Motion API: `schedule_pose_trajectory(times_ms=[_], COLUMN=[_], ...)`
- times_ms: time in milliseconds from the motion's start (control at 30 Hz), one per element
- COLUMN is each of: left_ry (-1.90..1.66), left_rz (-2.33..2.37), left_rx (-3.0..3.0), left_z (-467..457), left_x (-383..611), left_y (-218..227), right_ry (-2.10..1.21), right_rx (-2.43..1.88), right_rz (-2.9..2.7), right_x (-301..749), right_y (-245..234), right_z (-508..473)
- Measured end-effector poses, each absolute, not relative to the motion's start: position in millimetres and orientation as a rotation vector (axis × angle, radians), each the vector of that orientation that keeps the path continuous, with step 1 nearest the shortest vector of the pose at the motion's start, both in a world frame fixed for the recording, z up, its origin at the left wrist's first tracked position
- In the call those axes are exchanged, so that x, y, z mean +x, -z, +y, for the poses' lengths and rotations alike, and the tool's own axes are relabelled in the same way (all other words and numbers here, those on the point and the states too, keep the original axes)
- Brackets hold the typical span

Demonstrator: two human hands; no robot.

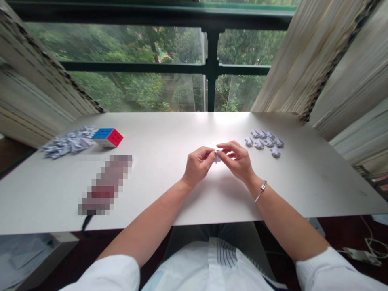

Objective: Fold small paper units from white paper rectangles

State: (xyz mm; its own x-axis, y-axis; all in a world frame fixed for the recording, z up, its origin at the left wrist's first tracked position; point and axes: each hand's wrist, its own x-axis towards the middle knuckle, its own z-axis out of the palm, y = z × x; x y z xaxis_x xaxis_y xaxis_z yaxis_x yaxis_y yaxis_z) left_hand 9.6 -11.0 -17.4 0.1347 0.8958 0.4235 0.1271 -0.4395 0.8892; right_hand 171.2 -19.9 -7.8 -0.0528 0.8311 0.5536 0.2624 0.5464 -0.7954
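Note:
A small folded white paper piece point(217, 159) is pinched between my two hands over the middle of the table. My left hand point(199, 163) grips its left side with thumb and index finger. From the other side my right hand point(235, 159) pinches it with the thumb, its fingers curled above; a silver bracelet is on that wrist. The fingers hide much of the paper. Right of my hands lies a group of similar folded paper pieces point(268, 141). At the far left is a heap of folded paper strips point(68, 142).
A puzzle cube point(107, 138) with blue, red and white faces stands beside the heap. Nearer on the left lies a blurred-out long object point(106, 184) with a dark strap. The white table point(157, 194) meets a window at the back, with curtains point(281, 60) on both sides.

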Motion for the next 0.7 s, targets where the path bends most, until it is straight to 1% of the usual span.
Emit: schedule_pose_trajectory(times_ms=[500,700], left_ry=[-1.364,-1.289], left_rz=[0.976,0.866], left_rx=[1.682,1.511], left_z=[-11.7,-11.6], left_x=[8.2,11.5], left_y=[14.8,15.3], right_ry=[-0.737,-0.668], right_rx=[-0.895,-0.951], right_rz=[-1.566,-1.631], right_x=[174.5,176.7], right_y=[12.2,14.2], right_z=[-13.1,-11.0])
